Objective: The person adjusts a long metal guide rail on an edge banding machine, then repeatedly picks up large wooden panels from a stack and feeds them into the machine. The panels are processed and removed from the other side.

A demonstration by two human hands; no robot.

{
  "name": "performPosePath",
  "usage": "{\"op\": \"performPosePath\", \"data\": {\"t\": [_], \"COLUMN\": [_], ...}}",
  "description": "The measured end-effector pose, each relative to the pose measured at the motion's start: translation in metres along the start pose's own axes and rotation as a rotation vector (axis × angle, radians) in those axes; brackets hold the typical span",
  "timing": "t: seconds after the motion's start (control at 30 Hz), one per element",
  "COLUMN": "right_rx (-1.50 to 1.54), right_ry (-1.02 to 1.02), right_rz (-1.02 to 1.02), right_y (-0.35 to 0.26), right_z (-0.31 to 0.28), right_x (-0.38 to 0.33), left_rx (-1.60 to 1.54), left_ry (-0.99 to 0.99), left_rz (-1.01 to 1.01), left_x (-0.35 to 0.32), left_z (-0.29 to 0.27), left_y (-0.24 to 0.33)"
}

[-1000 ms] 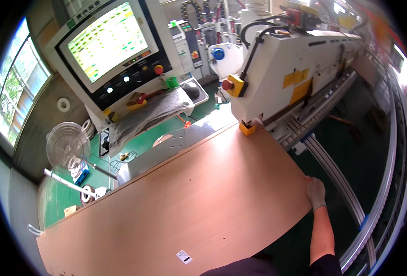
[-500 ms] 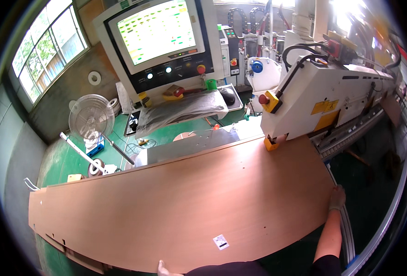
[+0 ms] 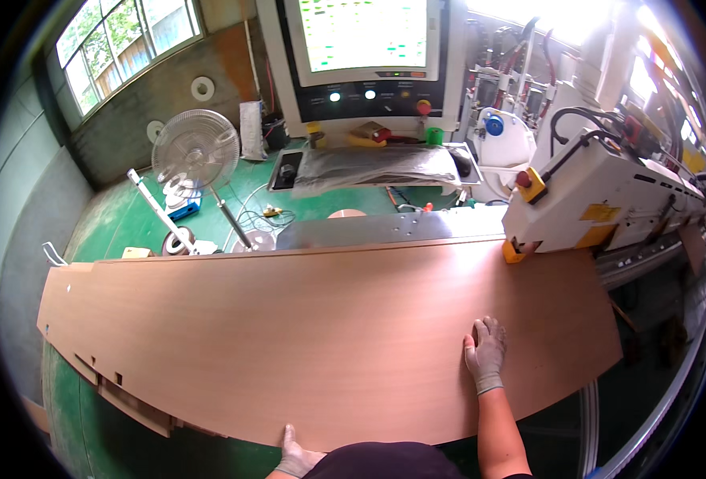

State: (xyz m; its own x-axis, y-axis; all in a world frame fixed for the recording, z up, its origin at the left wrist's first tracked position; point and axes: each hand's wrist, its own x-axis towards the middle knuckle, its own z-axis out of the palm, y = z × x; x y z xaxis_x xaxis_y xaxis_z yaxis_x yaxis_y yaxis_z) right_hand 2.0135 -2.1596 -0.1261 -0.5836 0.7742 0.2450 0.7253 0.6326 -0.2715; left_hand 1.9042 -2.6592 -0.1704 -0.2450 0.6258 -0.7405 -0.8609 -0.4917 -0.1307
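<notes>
A large, long wood-coloured board [image 3: 289, 343] stretches across the view in front of me. My right hand [image 3: 487, 355], in a pale work glove, lies flat on the board's right part with its fingers stretched out. At the near edge is my left hand [image 3: 295, 457], also gloved. Its thumb rests on top of the board, and the other fingers are mostly hidden at the edge, where it grips the board. The far right of the board lies by the yellow-orange corner piece [image 3: 513, 252] of a white machine [image 3: 600, 207].
More boards [image 3: 133, 405] stick out beneath the near left edge. Past the far edge are a metal plate [image 3: 385, 228], a standing fan [image 3: 195, 152] and a control panel [image 3: 369, 96] with a lit screen. A plastic-covered shelf [image 3: 377, 168] and a red button [image 3: 523, 180] are nearby. Metal rails [image 3: 589, 431] run at right.
My right hand has moved from the board's right edge onto its surface. My left hand stays at the near edge. The white label and small holes no longer show. The view has turned.
</notes>
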Motion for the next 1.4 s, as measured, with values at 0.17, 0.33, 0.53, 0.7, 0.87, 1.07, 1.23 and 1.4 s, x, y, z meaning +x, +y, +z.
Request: {"op": "performPosePath", "data": {"t": [0.17,0.33,0.53,0.7,0.87,1.07,1.23,1.4], "right_rx": [0.15,0.102,0.015,0.017,-0.163,-0.11,-0.117,-0.104], "right_ry": [0.07,0.091,0.059,0.079,0.044,0.039,0.041,0.045], "right_rz": [-0.081,0.078,0.052,0.143,0.157,0.146,0.15,0.183], "right_y": [-0.026,0.033,0.085,0.127,0.138,0.117,0.111,0.12], "right_z": [0.016,0.029,0.029,0.032,0.027,0.018,0.011,0.014], "right_x": [-0.024,-0.041,-0.026,-0.021,-0.026,-0.036,-0.037,-0.03], "left_rx": [0.134,0.022,-0.167,-0.07,-0.257,-0.273,-0.373,-0.271], "left_ry": [0.066,0.172,0.193,0.085,0.209,0.142,0.242,0.11], "left_rz": [0.034,-0.027,-0.127,-0.05,-0.247,-0.303,-0.407,-0.274], "left_x": [-0.027,-0.046,-0.066,-0.057,-0.065,-0.065,-0.074,-0.061], "left_z": [0.038,0.07,0.071,0.055,0.068,0.059,0.065,0.034], "left_y": [-0.002,0.012,0.026,0.033,0.038,0.035,0.045,0.042]}}
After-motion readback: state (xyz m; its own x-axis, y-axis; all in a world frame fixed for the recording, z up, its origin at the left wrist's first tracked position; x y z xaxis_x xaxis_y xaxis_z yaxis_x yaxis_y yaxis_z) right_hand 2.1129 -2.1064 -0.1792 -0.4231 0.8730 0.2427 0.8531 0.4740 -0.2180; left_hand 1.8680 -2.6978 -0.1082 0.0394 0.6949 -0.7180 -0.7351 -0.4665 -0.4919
